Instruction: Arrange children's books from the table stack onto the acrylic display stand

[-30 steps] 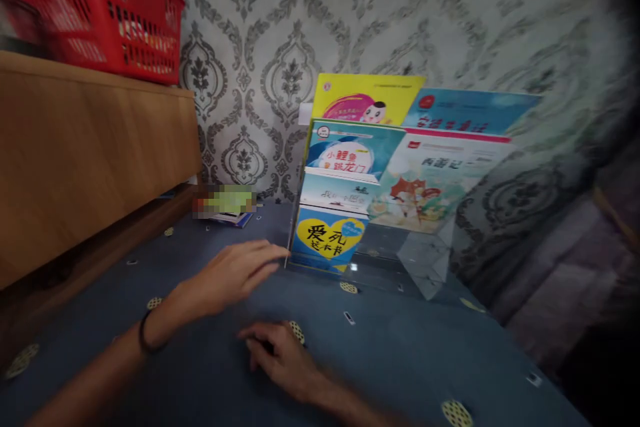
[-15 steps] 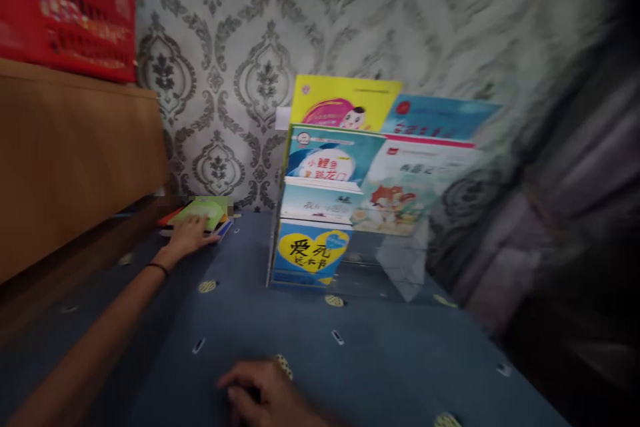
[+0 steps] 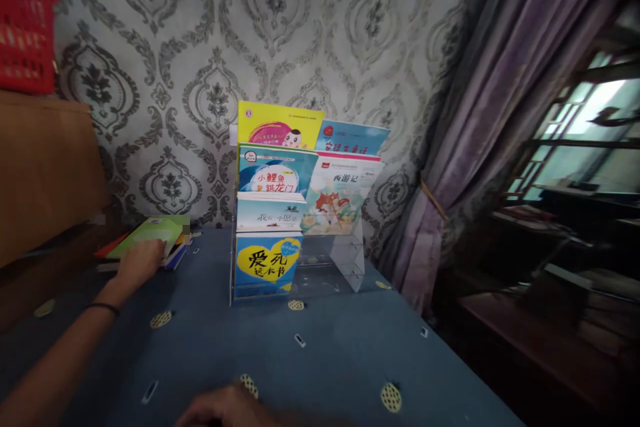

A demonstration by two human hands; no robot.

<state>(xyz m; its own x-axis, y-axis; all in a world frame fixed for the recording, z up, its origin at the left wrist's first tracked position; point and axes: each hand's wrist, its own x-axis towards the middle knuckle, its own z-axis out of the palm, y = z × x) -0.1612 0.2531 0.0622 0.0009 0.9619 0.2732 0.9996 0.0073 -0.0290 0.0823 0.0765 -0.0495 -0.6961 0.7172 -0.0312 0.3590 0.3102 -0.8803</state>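
My left hand (image 3: 141, 263) is at the stack of books on the left, its fingers bent round the near edge of a green book (image 3: 165, 230) on top. Under that book, the edges of other books (image 3: 175, 257) show, in red, orange, white and blue. At the bottom edge of the view lies my right hand (image 3: 225, 407), partly cut off and blurred, its fingers mostly hidden. It is low over the tablecloth, apart from any book. A clear tiered book rack (image 3: 349, 260) stands in the middle, holding several picture books (image 3: 269, 265) upright in its tiers.
A blue tablecloth (image 3: 340, 373) with pineapple prints covers the table. On the left, a red basket (image 3: 30, 33) sits on a brown box (image 3: 45, 167). Patterned wallpaper (image 3: 210, 47) rises behind. To the right hang a tied purple curtain (image 3: 465, 147) and a dark cluttered area.
The view has swung right, bringing the curtain and the area beyond it into sight. My left hand's fingers, spread on the green book before, are now bent at its edge. My right hand sits lower in view.
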